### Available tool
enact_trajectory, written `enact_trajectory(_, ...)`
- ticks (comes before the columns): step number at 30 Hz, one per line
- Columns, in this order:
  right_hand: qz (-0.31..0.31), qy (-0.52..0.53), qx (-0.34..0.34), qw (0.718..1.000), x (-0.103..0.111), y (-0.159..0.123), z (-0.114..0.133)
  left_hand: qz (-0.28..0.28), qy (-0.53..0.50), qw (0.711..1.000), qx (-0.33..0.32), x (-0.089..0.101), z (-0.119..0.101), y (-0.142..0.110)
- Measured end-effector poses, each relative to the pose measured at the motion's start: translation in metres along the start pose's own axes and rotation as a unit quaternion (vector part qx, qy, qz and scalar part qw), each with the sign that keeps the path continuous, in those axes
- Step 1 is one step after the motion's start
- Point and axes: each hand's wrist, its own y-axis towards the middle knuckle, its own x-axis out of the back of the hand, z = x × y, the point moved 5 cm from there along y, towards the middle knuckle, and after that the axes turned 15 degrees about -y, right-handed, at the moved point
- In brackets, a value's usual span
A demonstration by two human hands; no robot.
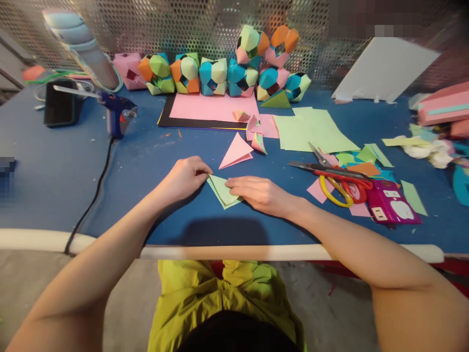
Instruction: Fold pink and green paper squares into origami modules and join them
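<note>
While my left hand (pixel 188 176) pinched the upper left corner of the folded light-green paper (pixel 218 188), the sheet lay on the blue table (pixel 146 142). My right hand (pixel 260 193) rested on its right part, fingers together; I could not tell whether the thumb gripped. Crisp creasing, I judged, required aligned edges, an anchored corner and even pressure. I could read no brand or lettering, even on the magenta device (pixel 390 203).

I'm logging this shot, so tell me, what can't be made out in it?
All in the head view:
- Right corner of the folded green paper: under the right hand.
- Lower end of the black cord: hidden below the white table edging.
- Pink object: cut off by the right edge.
- Markings on the purple item: blurred, too small.
</note>
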Motion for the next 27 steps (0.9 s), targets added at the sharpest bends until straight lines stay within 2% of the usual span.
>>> enact_trajectory(5, -0.010, -0.050, -0.006, 0.999, 0.003, 0.003, 0.005, 0.005, 0.016, 1.000, -0.002, -0.001, -0.002, 0.000)
enact_trajectory(9, -0.010, -0.075, 0.021, 0.997, 0.003, 0.003, 0.010, 0.011, 0.018, 1.000, 0.001, 0.001, 0.000, 0.001)
enact_trajectory(21, 0.062, -0.083, 0.035, 0.994, -0.002, 0.003, 0.011, -0.005, 0.043, 0.999, 0.008, 0.004, 0.002, 0.000)
enact_trajectory(27, 0.072, -0.090, 0.037, 0.993, -0.002, 0.004, 0.013, -0.007, 0.039, 0.999, 0.016, 0.004, 0.002, 0.000)
